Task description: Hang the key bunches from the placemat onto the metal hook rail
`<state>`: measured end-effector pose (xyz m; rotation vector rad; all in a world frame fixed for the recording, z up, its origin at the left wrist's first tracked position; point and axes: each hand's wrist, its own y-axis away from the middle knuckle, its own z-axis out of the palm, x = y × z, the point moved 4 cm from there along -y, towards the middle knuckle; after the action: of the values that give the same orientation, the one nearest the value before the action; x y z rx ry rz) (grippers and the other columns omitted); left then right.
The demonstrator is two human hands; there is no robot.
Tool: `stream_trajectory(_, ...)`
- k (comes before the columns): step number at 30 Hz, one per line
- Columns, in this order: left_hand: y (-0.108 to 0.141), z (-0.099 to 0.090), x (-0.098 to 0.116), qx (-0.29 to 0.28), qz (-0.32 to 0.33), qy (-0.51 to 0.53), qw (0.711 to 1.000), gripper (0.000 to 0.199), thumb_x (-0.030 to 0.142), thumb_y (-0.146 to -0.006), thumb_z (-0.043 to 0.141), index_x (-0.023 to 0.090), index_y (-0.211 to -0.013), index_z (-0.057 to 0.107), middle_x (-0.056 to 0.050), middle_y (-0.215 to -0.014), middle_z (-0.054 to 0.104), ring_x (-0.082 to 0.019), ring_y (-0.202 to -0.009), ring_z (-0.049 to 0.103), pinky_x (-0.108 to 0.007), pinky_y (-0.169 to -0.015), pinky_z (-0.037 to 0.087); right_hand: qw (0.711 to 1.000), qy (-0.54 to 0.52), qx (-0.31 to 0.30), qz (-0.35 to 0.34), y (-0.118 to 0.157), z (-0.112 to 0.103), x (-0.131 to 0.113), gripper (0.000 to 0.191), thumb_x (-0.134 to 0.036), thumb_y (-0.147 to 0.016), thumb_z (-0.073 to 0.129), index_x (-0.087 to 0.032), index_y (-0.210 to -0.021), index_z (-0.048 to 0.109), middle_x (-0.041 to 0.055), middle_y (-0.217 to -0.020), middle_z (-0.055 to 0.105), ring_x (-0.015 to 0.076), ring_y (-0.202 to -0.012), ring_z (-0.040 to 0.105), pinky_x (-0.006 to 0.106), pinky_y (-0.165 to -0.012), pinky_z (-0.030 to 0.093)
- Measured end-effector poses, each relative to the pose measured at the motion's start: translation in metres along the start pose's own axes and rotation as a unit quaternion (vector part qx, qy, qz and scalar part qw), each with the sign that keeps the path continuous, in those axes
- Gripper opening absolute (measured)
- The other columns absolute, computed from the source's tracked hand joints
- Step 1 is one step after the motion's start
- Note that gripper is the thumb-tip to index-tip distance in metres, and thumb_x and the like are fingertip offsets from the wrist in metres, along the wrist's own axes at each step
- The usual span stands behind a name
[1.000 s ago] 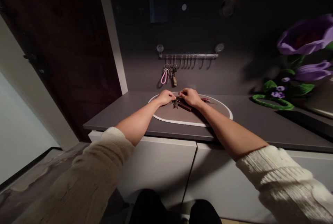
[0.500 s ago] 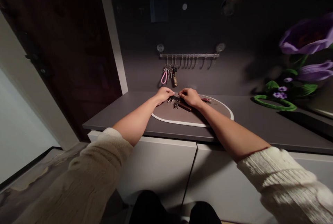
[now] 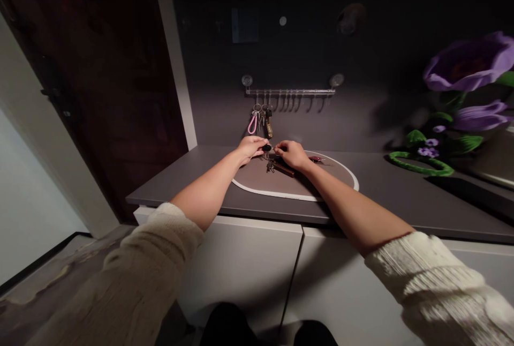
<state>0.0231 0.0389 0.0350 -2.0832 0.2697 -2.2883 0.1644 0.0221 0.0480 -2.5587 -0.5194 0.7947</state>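
Note:
Above an oval brown mat (image 3: 257, 184) with a white rim, my left hand (image 3: 251, 149) is closed on a bunch of keys with a black fob (image 3: 266, 148). My right hand (image 3: 292, 154) is pinched just to its right, the fingertips close to a small ring at the fob's end; whether they hold it is too small to tell. Beneath the hands lies another bunch of keys (image 3: 270, 166) with a brown strap (image 3: 284, 170), partly hidden by the right hand. A dark red item (image 3: 316, 159) with a thin metal part rests behind my right wrist.
On the wall, a clear hook rail (image 3: 291, 92) carries key bunches at its left end, one with a pink loop (image 3: 252, 123), another with a brown tag (image 3: 269, 130). Purple artificial flowers (image 3: 469, 73) stand at the right of the grey counter (image 3: 168, 172). A dark door (image 3: 120, 94) is at left.
My left hand has lifted the black fob and its keys slightly off the mat and turned them. The right hand stays pinched beside it. The view has tilted slightly upward.

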Motion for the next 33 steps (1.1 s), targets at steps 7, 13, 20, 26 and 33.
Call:
stream_trajectory(7,0.0,0.004,0.001,-0.031,0.012,0.062,0.998,0.005,0.014,-0.073,0.06,0.01,-0.07,0.06,-0.004,-0.074,0.064,-0.008,-0.072,0.059,-0.032,-0.086,0.044,0.994,-0.101,0.035,0.016,0.0,-0.004,0.0,0.015,-0.027,-0.076,0.055,-0.016,-0.08,0.065,0.0031,-0.08,0.066,0.0122,-0.072,0.055,0.023,-0.071,0.04)
stream_trajectory(13,0.001,0.005,0.002,-0.037,0.015,0.083,0.996,0.005,0.013,-0.071,0.062,0.009,-0.072,0.061,-0.004,-0.076,0.065,-0.008,-0.075,0.059,-0.033,-0.088,0.043,0.977,-0.206,0.054,0.022,-0.004,-0.003,0.004,0.014,-0.026,-0.073,0.058,-0.014,-0.076,0.064,0.0022,-0.075,0.064,0.0097,-0.065,0.052,0.021,-0.066,0.039)
stream_trajectory(20,0.001,0.006,0.002,-0.045,0.015,0.089,0.995,0.005,0.012,-0.069,0.063,0.009,-0.073,0.062,-0.005,-0.079,0.065,-0.008,-0.078,0.059,-0.033,-0.089,0.042,0.963,-0.264,0.042,0.023,-0.005,0.001,0.008,0.015,-0.027,-0.072,0.058,-0.014,-0.076,0.062,0.0009,-0.073,0.063,0.0079,-0.063,0.05,0.02,-0.065,0.038)
stream_trajectory(26,0.001,0.008,0.002,-0.046,0.015,0.084,0.995,0.003,0.011,-0.069,0.064,0.009,-0.071,0.063,-0.004,-0.073,0.065,-0.008,-0.073,0.058,-0.033,-0.088,0.043,0.952,-0.302,0.038,0.012,-0.003,0.0,0.006,0.015,-0.026,-0.07,0.059,-0.013,-0.076,0.062,0.0018,-0.075,0.063,0.0081,-0.066,0.052,0.02,-0.069,0.04)
stream_trajectory(33,0.005,0.011,0.004,-0.05,0.002,0.114,0.992,0.003,0.008,-0.07,0.061,0.009,-0.069,0.064,-0.002,-0.068,0.064,-0.006,-0.07,0.057,-0.034,-0.09,0.043,0.94,-0.339,0.038,0.005,-0.002,-0.003,0.006,0.022,-0.033,-0.065,0.062,-0.013,-0.074,0.062,0.002,-0.074,0.063,0.009,-0.065,0.052,0.023,-0.068,0.04)
